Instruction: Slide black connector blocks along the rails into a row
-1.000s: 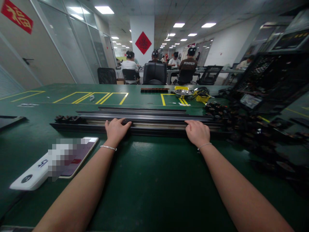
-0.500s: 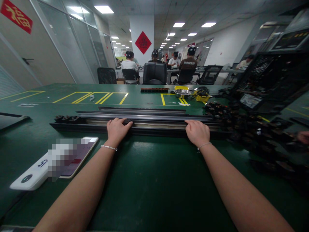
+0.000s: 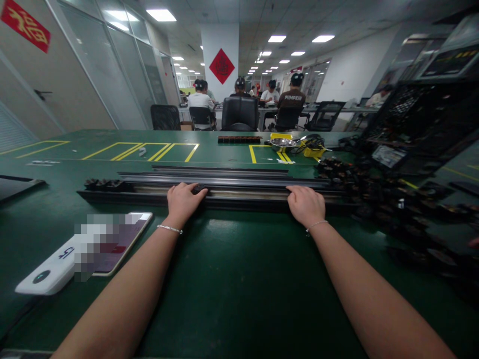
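Note:
A long black rail [image 3: 247, 203] with a pale metallic channel lies crosswise on the green table in front of me. My left hand [image 3: 182, 203] is closed on a small black part [image 3: 199, 189] in the channel, left of the middle; the fingers hide most of it. Farther right, my right hand [image 3: 307, 203] grips the rail, fingers over its far side and thumb hidden. Several black parts [image 3: 108, 184] sit at the rail's left end. Behind it, more long dark strips [image 3: 220, 171] lie parallel.
A heap of black parts [image 3: 407, 204] covers the right side, beside a tilted black crate [image 3: 422, 109]. Another person's hand [image 3: 474, 243] shows at the right edge. A white device [image 3: 47, 276] and a phone [image 3: 140, 223] lie left. Farther back stands a metal bowl [image 3: 283, 144].
My left hand has shifted slightly right along the rail with the small black part. My right hand has stayed put. The other person's hand at the right edge has moved lower.

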Demonstrator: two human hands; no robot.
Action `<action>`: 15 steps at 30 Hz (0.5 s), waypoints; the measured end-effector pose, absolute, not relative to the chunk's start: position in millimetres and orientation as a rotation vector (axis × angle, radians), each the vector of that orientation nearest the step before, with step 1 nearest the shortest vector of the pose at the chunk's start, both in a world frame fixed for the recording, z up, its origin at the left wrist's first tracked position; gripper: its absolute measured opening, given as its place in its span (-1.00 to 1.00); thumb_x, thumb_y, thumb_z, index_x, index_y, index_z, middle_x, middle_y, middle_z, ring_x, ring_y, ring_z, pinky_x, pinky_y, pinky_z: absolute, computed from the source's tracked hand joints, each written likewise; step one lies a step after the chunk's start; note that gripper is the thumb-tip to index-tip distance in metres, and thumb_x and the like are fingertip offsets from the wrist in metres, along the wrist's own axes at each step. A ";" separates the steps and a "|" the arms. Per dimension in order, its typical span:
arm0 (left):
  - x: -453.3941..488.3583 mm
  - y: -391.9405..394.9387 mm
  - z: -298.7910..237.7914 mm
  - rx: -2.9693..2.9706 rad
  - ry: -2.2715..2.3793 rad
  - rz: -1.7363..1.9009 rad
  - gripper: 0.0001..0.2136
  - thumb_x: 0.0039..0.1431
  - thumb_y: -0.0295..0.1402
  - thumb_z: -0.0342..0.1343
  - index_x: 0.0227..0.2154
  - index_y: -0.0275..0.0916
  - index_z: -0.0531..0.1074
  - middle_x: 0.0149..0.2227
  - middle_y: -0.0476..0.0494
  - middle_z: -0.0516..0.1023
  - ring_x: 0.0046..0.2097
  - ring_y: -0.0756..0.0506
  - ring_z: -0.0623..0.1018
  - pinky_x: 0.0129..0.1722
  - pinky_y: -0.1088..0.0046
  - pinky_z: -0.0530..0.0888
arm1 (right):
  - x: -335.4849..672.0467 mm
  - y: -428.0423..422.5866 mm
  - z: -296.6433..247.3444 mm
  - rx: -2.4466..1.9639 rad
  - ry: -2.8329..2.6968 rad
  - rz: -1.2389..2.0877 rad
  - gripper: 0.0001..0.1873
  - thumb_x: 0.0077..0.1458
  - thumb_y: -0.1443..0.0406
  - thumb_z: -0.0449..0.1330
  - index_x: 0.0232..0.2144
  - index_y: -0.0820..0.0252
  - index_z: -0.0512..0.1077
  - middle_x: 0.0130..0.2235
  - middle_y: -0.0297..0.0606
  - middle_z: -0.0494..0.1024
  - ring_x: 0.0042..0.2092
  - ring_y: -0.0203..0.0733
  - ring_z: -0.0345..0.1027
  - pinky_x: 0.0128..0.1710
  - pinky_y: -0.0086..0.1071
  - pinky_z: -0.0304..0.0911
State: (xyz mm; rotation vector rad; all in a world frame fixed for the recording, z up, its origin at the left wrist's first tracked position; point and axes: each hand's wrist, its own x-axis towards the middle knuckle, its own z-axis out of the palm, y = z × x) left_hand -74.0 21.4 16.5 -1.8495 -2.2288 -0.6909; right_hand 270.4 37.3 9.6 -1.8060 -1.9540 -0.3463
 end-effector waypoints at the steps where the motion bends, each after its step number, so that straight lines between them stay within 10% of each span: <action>1: -73.9 21.2 16.8 -1.850 -2.230 -0.688 -0.53 0.13 0.02 -0.02 -0.09 -0.17 0.54 -0.18 -0.23 0.55 -0.06 -0.24 0.48 0.00 0.22 0.28 | 270.4 37.4 9.6 -1.809 -1.953 -0.346 -0.58 0.14 0.32 -0.06 -0.07 0.12 0.50 -0.01 -0.26 0.53 0.01 -0.11 0.33 -0.03 -0.20 0.16; 15: -68.3 17.7 21.3 -1.892 -2.217 -0.713 -0.52 0.20 0.03 -0.13 -0.11 -0.14 0.56 -0.18 -0.20 0.57 -0.06 -0.23 0.48 -0.02 0.24 0.29 | 270.4 37.4 9.2 -1.791 -1.950 -0.317 -0.57 0.14 0.32 -0.08 -0.07 0.12 0.50 -0.01 -0.23 0.53 0.01 -0.08 0.32 -0.02 -0.18 0.14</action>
